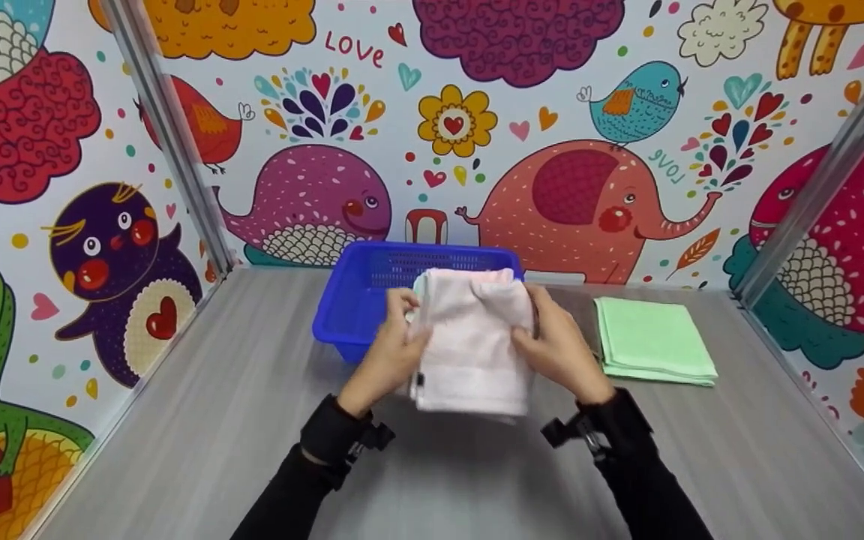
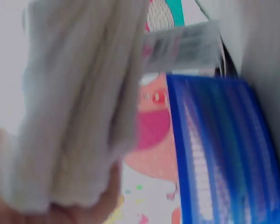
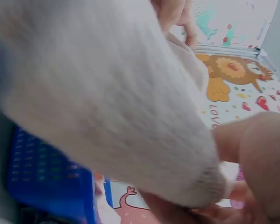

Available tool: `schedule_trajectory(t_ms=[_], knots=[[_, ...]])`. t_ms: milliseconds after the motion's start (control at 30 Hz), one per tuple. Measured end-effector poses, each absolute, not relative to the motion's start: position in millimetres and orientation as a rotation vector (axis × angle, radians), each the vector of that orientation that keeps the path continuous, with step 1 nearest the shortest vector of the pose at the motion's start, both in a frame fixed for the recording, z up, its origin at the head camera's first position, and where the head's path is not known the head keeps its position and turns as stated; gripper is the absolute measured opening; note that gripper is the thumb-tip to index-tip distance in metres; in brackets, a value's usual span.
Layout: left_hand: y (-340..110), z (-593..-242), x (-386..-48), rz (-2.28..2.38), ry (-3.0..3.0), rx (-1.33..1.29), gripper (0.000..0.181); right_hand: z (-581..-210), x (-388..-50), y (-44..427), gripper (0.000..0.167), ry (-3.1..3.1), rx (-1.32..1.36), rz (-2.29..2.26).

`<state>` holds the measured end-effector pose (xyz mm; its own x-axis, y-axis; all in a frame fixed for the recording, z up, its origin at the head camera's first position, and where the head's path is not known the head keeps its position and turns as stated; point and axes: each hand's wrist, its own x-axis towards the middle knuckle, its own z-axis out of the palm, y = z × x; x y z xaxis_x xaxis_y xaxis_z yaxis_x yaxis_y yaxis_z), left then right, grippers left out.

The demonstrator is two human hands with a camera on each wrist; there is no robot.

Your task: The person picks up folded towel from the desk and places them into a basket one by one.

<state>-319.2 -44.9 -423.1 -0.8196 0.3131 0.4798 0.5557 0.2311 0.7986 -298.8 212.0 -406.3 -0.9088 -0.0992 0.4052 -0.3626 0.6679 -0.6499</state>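
Note:
Both hands hold a folded pale pink towel up in front of the blue basket. My left hand grips its left edge, and my right hand its right edge, thumbs on the near face. A small dark tag shows at the towel's lower left. From the left wrist, the towel's stacked layers appear blurred, with fingers beneath them. In the right wrist view, the towel hides much of the scene, with the right-hand fingers curled round its edge. The blue basket stands behind, partly covered by the towel.
A folded light green towel lies on the grey table to the right. Printed panels with cartoon animals enclose the back and sides, joined by metal posts. A translucent object shows beyond the basket in the left wrist view.

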Motion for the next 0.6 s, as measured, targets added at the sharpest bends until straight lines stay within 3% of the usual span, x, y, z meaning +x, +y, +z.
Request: schedule_trajectory(t_ms=[100, 300, 433, 600], knots=[[-56.2, -425.5, -333.4, -1.521, -2.194, -0.674, 0.010, -402.0, -318.3, 195.8, 0.062, -2.471, 0.383, 1.127], [-77.6, -426.6, -351.5, -1.543, -2.304, -0.573, 0.026, -403.4, -345.3, 166.0, 0.046, -2.375, 0.391, 1.046], [-92.9, -420.6, -359.3, -1.624, -2.376, -0.574, 0.052, -409.5, -363.9, 150.5, 0.032, -2.308, 0.376, 1.002], [-107.1, -425.8, -370.7, -1.505, -2.266, -0.555, 0.050, -414.2, -384.1, 130.1, 0.026, -2.279, 0.371, 1.042]])
